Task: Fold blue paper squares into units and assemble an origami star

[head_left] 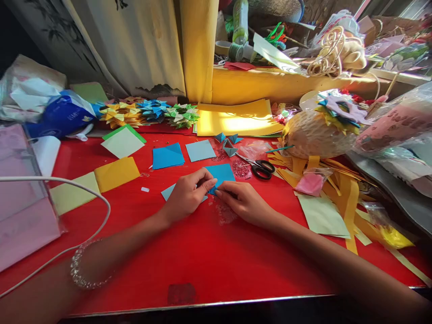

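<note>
Both hands meet at the middle of the red table (189,261) over a blue paper square (222,173). My left hand (186,195) has its fingers curled and pinches the sheet's near corner. My right hand (243,202) presses its fingertips on the same corner from the right. A lighter blue sheet (168,191) sticks out beneath my left hand. Small folded blue pieces (228,144) lie just beyond the sheet.
Black-handled scissors (260,168) lie right of the blue sheet. Further blue squares (168,155), green and yellow sheets (116,173) lie to the left. Folded paper stars (151,111) line the back. Yellow strips (344,193), a woven ball (312,135) and bags crowd the right. A white cable (101,202) loops at left.
</note>
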Motion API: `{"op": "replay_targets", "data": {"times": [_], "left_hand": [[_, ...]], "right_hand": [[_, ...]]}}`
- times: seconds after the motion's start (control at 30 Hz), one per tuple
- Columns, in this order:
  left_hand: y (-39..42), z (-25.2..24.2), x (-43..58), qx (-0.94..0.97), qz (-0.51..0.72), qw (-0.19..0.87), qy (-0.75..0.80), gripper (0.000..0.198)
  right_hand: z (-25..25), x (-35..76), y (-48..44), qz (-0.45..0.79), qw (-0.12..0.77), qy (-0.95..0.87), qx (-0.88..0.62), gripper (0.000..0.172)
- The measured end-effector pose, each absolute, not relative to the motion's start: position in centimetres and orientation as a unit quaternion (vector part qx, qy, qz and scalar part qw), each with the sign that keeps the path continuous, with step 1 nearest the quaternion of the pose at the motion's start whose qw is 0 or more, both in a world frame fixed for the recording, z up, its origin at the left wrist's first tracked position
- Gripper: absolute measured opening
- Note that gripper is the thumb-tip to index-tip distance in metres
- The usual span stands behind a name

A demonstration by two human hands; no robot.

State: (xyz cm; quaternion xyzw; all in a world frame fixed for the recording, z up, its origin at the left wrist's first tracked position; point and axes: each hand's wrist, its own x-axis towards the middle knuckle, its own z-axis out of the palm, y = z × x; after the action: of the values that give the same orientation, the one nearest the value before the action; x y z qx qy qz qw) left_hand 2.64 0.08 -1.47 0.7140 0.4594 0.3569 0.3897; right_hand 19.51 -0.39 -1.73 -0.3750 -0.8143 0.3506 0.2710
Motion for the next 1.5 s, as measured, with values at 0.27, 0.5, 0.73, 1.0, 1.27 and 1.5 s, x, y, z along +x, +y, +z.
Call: {"op": "replay_targets", "data": {"times": [0.27, 0.5, 0.73, 1.0, 1.27, 1.5], "left_hand": [[0.2, -1.8, 2.8, 0.676, 0.383, 0.410, 0.478, 0.026], [0.2, -1.9, 2.8, 0.675, 0.389, 0.397, 0.486, 0.026], [0.7, -2.6, 2.6, 0.660, 0.385, 0.440, 0.471, 0.027], [0.6, -2.6, 2.6, 0.651, 0.404, 0.437, 0.472, 0.026], [1.0, -2.4, 2.5, 0.612, 0.473, 0.393, 0.497, 0.020], [0.9, -2.5, 2.5, 0.636, 0.455, 0.357, 0.512, 0.019]], "right_hand": [[-2.1, 19.8, -0.2, 0.399, 0.284, -0.775, -0.400, 0.027], [-2.3, 19.8, -0.1, 0.410, 0.305, -0.754, -0.412, 0.027], [-3.2, 20.1, 0.5, 0.444, 0.354, -0.697, -0.438, 0.026], [-2.6, 20.0, 0.3, 0.400, 0.364, -0.719, -0.437, 0.024], [-0.3, 24.4, 5.9, 0.182, 0.446, -0.665, -0.571, 0.023], [-1.2, 23.9, 10.0, 0.001, 0.317, -0.696, -0.644, 0.024]]}}
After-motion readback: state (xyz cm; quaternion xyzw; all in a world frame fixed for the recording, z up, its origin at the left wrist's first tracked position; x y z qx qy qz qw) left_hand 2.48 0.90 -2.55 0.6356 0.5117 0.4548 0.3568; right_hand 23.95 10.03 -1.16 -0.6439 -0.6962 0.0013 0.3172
